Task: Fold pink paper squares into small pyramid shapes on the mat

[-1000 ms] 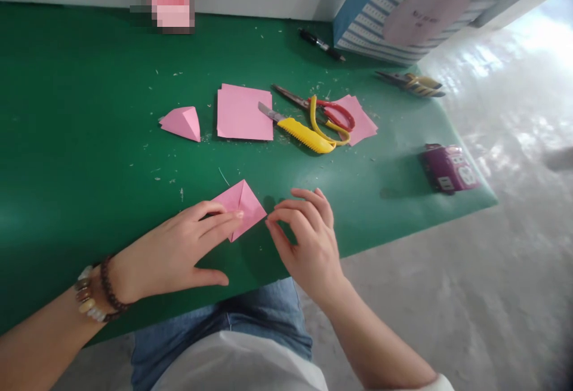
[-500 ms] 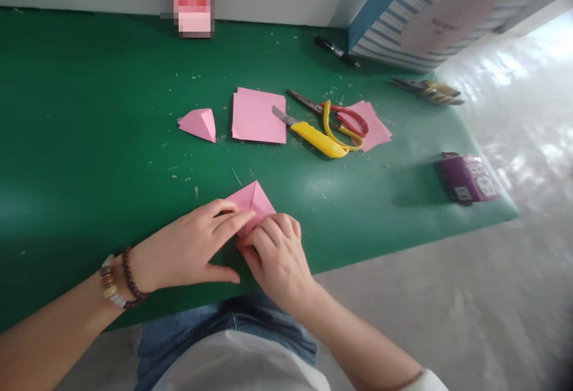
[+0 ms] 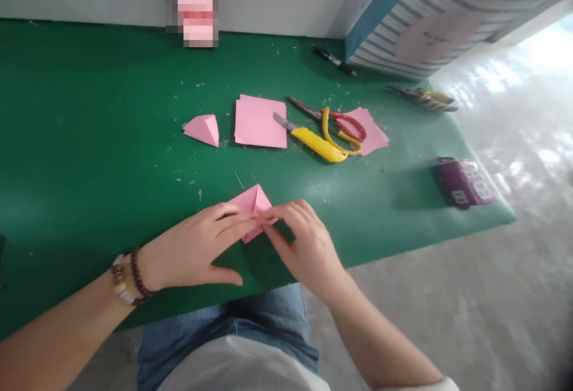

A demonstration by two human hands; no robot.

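A folded pink square of paper (image 3: 258, 200) lies on the green table with creases meeting near its middle. My left hand (image 3: 203, 245) rests flat across its left side, fingers stretched out and thumb spread apart, pressing the paper down. At the right corner, my right hand (image 3: 299, 233) pinches the paper between thumb and index finger. Fingertips of both hands nearly meet at the middle and hide part of it. Beyond them lie a small folded pink paper piece (image 3: 203, 129) and a stack of pink paper squares (image 3: 259, 121).
A yellow utility knife (image 3: 320, 145) overlaps the stack's edge, beside scissors (image 3: 351, 125) lying on more pink paper (image 3: 376, 134). Farther off are a pen (image 3: 333, 60), pliers (image 3: 425, 98), a striped box (image 3: 403, 27) and a purple packet (image 3: 465, 182) near the right table edge (image 3: 510, 212).
My right hand has moved from the paper's lower edge up and right to its right corner, uncovering the bottom corner. My left hand stays on the paper. The view has shifted slightly.
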